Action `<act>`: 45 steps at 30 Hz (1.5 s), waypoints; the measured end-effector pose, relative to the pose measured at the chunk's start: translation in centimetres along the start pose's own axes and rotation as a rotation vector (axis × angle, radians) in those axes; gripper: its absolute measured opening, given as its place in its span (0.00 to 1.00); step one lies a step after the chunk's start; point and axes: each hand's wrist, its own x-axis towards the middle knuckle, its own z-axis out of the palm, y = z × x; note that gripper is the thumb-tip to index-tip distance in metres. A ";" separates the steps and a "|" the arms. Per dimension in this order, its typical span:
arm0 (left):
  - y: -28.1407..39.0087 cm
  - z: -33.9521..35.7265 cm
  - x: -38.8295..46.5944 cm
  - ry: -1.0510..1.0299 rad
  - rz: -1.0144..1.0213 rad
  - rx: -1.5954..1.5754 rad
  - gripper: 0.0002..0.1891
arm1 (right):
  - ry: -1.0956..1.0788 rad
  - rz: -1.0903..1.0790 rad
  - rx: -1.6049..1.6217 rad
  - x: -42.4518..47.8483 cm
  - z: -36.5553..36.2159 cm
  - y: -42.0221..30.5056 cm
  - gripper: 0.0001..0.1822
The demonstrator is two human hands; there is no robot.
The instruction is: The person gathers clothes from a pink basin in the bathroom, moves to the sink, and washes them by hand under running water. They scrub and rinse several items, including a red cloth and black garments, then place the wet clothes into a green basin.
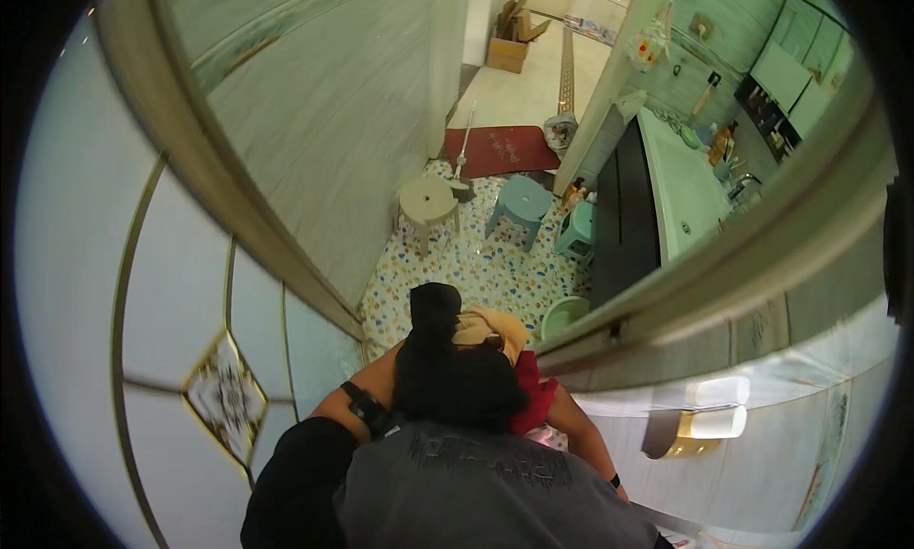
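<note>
I hold a bundle of clothes against my front. On top lies a black garment [457, 381], one part of it sticking up. Yellowish cloth [493, 327] shows at its far side, and red cloth [532, 392] hangs on its right. A bit of patterned pale cloth [548, 436] peeks out below the red. From the left, my left hand [389, 370], below a black wristwatch, goes under the black garment, which hides its fingers. On the right, my right hand [559, 405] supports the bundle by the red cloth, its fingers hidden too.
Ahead is a doorway frame [285, 220] with a pebble-patterned floor [471, 263] beyond. Beige [428, 199], blue [525, 200] and turquoise [577, 229] stools stand there, near a broom [464, 145]. A green basin [564, 317] sits below the sink cabinet [625, 199]. A red mat [500, 150] lies farther off.
</note>
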 end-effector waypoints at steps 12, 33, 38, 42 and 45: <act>11.1 5.9 16.8 0.131 0.295 0.036 0.08 | -0.092 -0.143 -0.155 19.6 -4.5 -17.6 0.11; 35.5 0.9 33.3 -0.090 1.306 -1.073 0.10 | 1.649 -1.105 0.232 22.0 -42.4 -31.3 0.13; 47.8 -5.2 30.1 -0.428 1.473 -1.097 0.11 | 1.898 -0.317 -0.032 17.7 -47.2 -26.2 0.20; 58.7 -0.4 29.1 0.479 1.780 -0.846 0.14 | 1.535 0.215 -0.606 19.4 -45.5 -19.9 0.27; 65.6 -0.8 26.3 0.143 1.943 -1.248 0.14 | 1.061 0.138 -0.437 21.0 -43.0 -22.0 0.26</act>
